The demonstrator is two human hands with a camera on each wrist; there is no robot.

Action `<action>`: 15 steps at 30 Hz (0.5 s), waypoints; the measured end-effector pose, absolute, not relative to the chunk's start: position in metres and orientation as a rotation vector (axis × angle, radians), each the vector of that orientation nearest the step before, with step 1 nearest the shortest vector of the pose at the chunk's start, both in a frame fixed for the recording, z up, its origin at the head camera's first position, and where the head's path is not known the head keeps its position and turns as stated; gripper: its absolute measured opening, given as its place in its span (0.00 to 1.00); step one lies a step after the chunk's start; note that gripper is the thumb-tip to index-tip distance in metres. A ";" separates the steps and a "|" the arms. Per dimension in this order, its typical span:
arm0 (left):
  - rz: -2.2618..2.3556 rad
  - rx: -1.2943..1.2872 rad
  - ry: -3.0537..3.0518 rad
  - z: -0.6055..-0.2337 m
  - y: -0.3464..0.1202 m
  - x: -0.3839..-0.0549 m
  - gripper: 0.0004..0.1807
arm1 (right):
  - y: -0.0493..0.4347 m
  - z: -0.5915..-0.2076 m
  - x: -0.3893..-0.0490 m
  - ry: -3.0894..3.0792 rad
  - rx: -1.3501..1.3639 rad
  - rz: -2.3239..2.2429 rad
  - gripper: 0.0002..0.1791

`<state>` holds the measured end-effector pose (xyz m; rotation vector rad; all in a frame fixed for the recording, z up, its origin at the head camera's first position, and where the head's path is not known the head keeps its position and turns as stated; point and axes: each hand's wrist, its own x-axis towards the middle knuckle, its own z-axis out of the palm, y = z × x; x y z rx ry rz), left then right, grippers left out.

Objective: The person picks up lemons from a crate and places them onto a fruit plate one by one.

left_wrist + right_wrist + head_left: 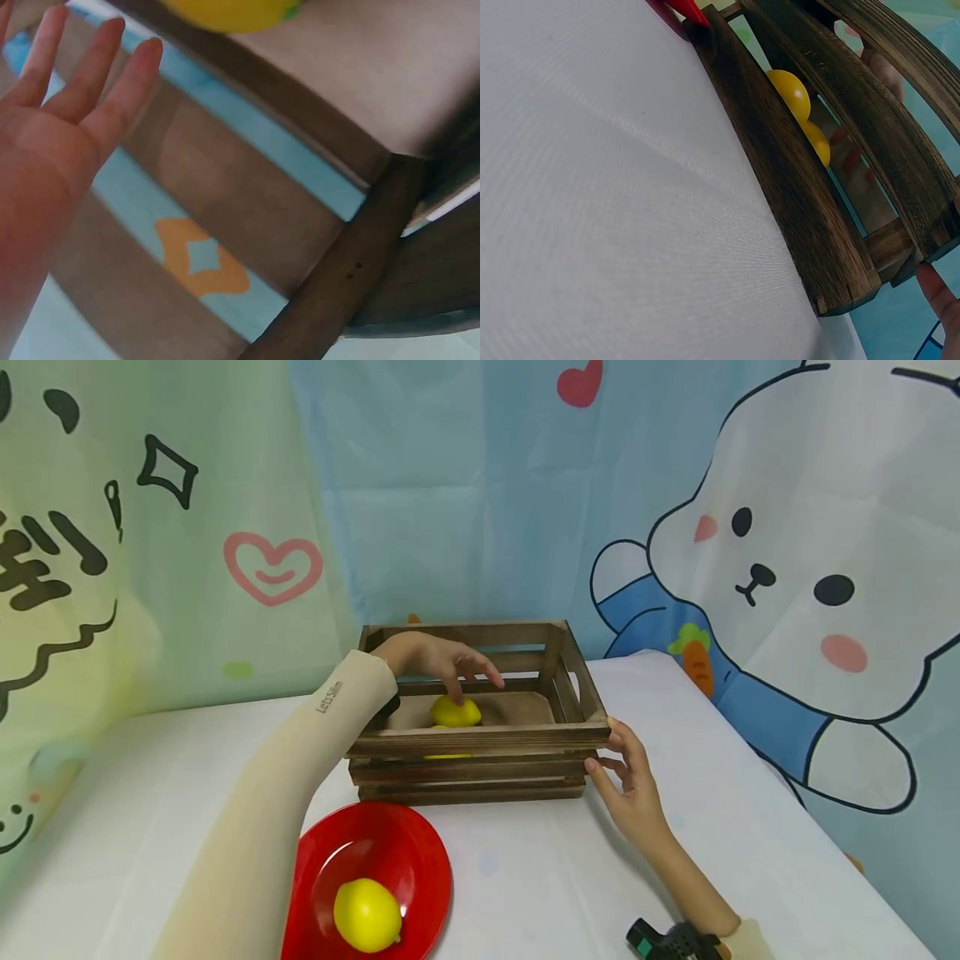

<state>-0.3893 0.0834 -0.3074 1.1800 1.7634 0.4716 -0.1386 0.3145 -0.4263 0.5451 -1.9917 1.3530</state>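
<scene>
A slatted wooden crate (480, 742) stands on the table. My left hand (442, 662) reaches down into it from above, fingers extended over a yellow lemon (457, 713), with a fingertip right at the fruit's top. In the left wrist view those fingers (97, 82) are spread and fairly straight, beside the lemon (232, 11). Through the crate's slats, the right wrist view shows two lemons (791, 94) close together. My right hand (628, 781) holds the crate's front right corner, thumb at the front slats and fingers by the upper rim.
A red plate (420, 852) with one lemon (367, 916) in it sits in front of the crate, partly behind my left forearm. White cloth (525, 877) covers the table. A printed curtain (450, 510) hangs right behind the crate.
</scene>
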 end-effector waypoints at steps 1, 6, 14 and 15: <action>0.451 1.173 1.773 -0.308 0.084 -0.389 0.34 | 0.315 -0.426 -0.140 -1.989 0.546 1.350 0.39; 0.291 1.142 1.852 -0.311 0.087 -0.391 0.31 | 0.317 -0.425 -0.141 -2.011 0.525 1.354 0.37; 0.140 1.061 1.905 -0.321 0.083 -0.393 0.25 | 0.315 -0.425 -0.138 -2.021 0.505 1.363 0.39; 0.141 1.026 1.904 -0.322 0.083 -0.393 0.25 | 0.314 -0.426 -0.138 -2.018 0.507 1.367 0.40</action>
